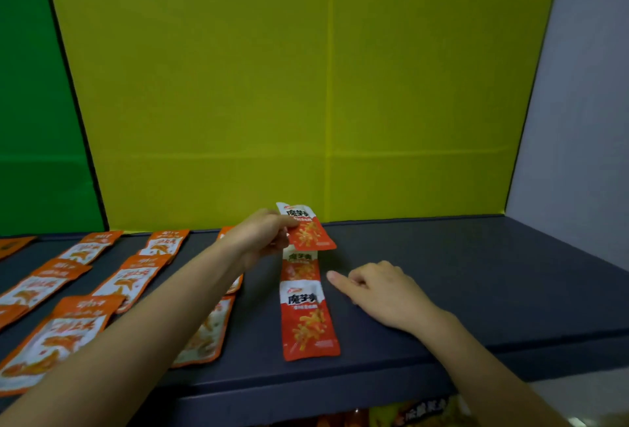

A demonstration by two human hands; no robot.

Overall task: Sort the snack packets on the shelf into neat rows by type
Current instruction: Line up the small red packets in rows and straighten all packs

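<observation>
My left hand [262,236] pinches a red-and-white snack packet [308,227] and holds it tilted above the back of the dark shelf [442,276]. Below it two more red-and-white packets lie in a column: a middle one [301,265] and a front one [308,321]. My right hand [381,290] rests on the shelf just right of that column, index finger stretched toward the middle packet, holding nothing. Several orange-and-white packets [129,280] lie in rows on the left; my left forearm covers part of one column.
A yellow back panel [306,86] closes the shelf behind, a green panel [34,103] stands at the left and a grey-white side wall [578,120] at the right. More snack packets [418,413] show on a lower shelf under the front edge.
</observation>
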